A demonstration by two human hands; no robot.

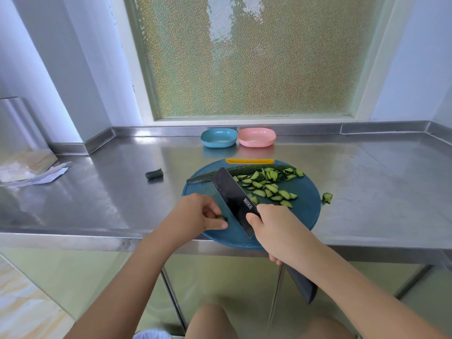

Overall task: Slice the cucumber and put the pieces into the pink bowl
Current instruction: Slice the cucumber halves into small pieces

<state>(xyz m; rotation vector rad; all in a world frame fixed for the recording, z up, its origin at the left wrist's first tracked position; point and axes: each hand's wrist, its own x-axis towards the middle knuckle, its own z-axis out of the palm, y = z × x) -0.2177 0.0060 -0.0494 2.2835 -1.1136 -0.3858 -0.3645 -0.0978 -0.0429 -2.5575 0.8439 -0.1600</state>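
- The left hand pinches a small green cucumber stub between thumb and curled fingers, on the round teal cutting board.
- The right hand is wrapped round the handle of the black rectangular cleaver, whose blade stands just beside the stub.
- Cut green cucumber slices lie heaped on the board's far half, with a long uncut cucumber half behind them.
- The shallow pink plastic bowl stands at the back of the steel surface, next to a blue bowl.
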